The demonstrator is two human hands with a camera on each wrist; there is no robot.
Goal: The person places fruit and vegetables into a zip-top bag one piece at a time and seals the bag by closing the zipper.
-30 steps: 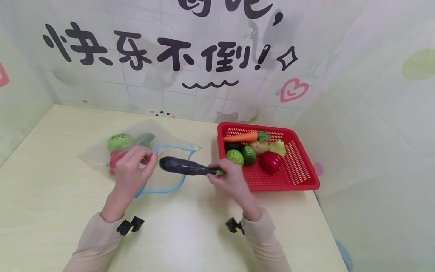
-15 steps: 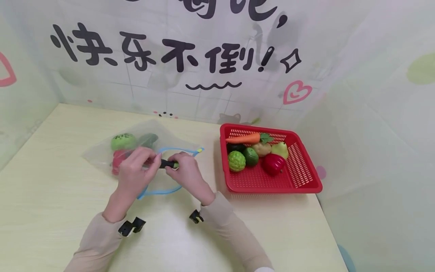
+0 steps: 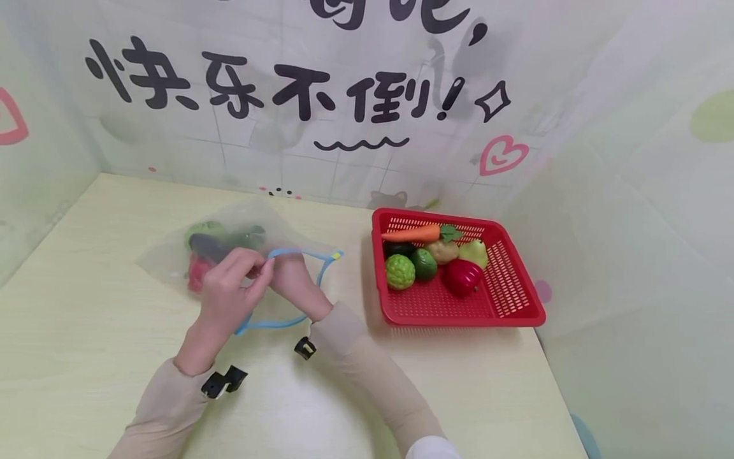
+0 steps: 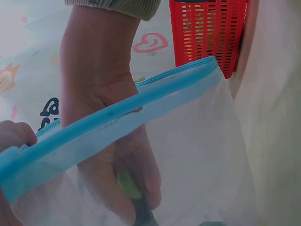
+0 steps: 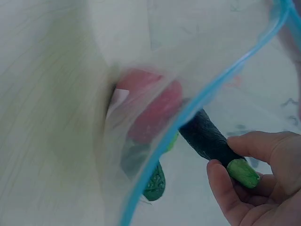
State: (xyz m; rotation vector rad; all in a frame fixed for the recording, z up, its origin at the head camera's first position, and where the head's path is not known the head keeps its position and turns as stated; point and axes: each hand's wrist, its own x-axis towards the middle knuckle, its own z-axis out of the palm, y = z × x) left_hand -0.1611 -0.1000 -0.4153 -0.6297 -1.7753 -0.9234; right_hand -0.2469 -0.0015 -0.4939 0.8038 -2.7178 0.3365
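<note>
right hand (image 3: 295, 277) sits inside the zip bag (image 4: 197, 136), its grip closed round the eggplant (image 5: 209, 139) near the green stem end (image 5: 242, 173), long axis running away from the palm, deeper in! left hand (image 3: 232, 280) pinches the bag's blue rim (image 4: 113, 111).

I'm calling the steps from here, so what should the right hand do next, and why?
Probably loosen the right hand and leave the eggplant in the clear bag. Its green stem end, pinched in the fingers, is already below the bag's blue rim, its dark body shows beside a red item inside, and the left hand holds the rim.
</note>
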